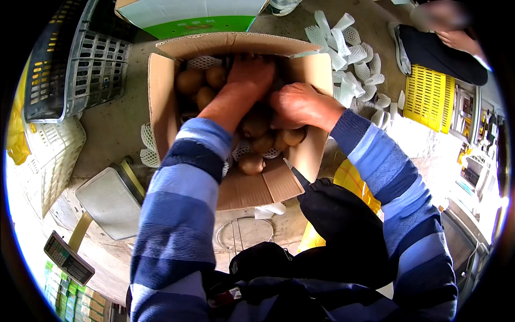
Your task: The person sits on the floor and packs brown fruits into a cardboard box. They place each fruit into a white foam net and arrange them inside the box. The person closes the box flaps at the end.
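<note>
An open cardboard box (241, 195) with its flaps folded out lies before me, holding several brown kiwifruits (252, 164). Some of the fruit rests on white foam net sleeves (204, 62) inside it. My left hand (251, 76) reaches deep to the far side of the box, fingertips hidden in shadow among the fruit. Close by on the right, my right hand (299, 105) is curled over the fruit, its fingers turned down and mostly out of sight. Whether either hand grips a kiwifruit cannot be made out.
Loose foam sleeves (354, 56) litter the floor at right, near a seated person (438, 52) and a yellow crate (428, 96). A grey crate (98, 66) and a platform scale (110, 203) stand at left. Beyond the box is a green-and-white carton (201, 26).
</note>
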A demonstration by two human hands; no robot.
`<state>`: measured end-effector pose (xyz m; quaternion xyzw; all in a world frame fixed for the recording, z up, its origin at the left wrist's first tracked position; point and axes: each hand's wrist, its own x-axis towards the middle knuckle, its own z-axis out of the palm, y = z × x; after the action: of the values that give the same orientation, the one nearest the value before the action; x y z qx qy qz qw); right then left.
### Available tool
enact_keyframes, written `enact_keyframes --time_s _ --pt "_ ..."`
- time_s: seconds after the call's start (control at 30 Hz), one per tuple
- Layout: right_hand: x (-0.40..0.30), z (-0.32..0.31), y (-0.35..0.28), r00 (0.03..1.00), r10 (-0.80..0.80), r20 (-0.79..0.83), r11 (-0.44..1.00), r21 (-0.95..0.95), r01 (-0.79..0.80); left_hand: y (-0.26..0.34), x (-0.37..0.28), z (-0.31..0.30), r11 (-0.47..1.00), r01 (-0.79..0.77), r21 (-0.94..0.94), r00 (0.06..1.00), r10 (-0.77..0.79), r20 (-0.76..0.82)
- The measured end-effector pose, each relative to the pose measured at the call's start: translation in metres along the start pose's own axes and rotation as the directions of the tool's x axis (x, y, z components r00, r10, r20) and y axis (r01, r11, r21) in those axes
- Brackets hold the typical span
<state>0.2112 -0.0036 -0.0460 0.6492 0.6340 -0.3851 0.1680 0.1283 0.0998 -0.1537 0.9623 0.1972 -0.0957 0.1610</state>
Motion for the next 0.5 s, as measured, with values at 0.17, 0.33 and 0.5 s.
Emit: enact_keyframes --time_s 0.17,0.33,0.5 --pt "-0.001 -0.014 -0.008 0.996 0.072 0.042 0.997 -0.036 -0.071 -0.011 -0.008 -0.013 0.986 -0.034 -0.163 0.995 0.048 0.085" --pt "-0.002 -0.004 -0.001 0.897 -0.011 -0.442 0.956 -0.267 -0.120 -0.008 -0.004 -0.011 0.956 0.102 -0.274 0.995 -0.094 0.044" --pt "0.021 0.002 0.012 0.931 0.095 -0.352 0.942 -0.271 -0.198 0.001 -0.008 -0.016 0.934 0.106 -0.341 0.990 -0.131 -0.053"
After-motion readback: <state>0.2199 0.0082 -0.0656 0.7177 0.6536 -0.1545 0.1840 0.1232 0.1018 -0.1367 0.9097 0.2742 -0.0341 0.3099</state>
